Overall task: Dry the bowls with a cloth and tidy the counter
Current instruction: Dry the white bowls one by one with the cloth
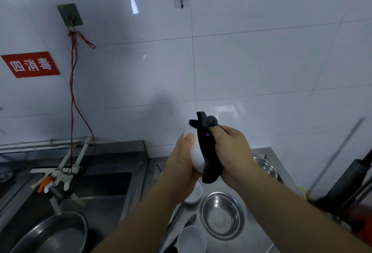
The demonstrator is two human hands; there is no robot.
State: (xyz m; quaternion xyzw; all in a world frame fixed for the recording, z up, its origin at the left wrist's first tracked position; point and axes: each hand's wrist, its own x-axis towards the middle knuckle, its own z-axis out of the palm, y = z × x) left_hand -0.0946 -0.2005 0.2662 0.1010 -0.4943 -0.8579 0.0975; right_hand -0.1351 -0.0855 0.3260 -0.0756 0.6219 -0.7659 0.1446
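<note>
**Two hands on one white bowl above the counter**

We hold a white bowl (pixel 194 152) up in the air, above the steel counter (pixel 267 236) and in front of the white tiled wall (pixel 261 61). It is turned on edge, so we see it as a narrow shape whose long axis runs nearly upright, leaning a little to the left at the top. Which way its open side faces we cannot tell, because the cloth covers that part.

Our left hand (pixel 182 164) grips the bowl from the left, fingers curled behind it and the thumb pressed flat on its upper edge. Our right hand (pixel 231 152) is closed around a dark cloth (pixel 207 148) and presses it against the right side of the bowl. The cloth runs along the bowl's long axis: a bunched end sticks up past the top rim, and a loose end hangs below the bowl.

Taking the held bowl as our landmark, a second white bowl (pixel 194 194) sits on the counter directly below it, partly hidden by our left wrist. Lower and to the right stands a steel bowl (pixel 222 215), open side up. Another steel bowl (pixel 264 167) lies to the right, behind our right forearm. A third white bowl (pixel 191 239) rests far below, near the bottom edge of the view. Well to the lower left is the sink (pixel 96 198), with a tap (pixel 60 174) over it and a steel basin (pixel 54 234) inside.
</note>
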